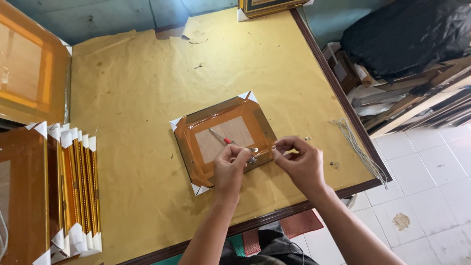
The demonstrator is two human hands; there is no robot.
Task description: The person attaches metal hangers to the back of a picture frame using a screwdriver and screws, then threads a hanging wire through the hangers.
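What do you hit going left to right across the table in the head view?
Row of upright gold-edged picture frames with white corner guards → flat picture frame wrapped in orange film, lying back-up → left hand → right hand → bundle of white cord at the table's right edge.

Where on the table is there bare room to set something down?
Bare paper lies between the wrapped frame and the table's far edge, and between it and the frame stack. It is crowded at both hands.

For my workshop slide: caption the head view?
Both hands work at a wrapped frame's edge on a paper-covered table.
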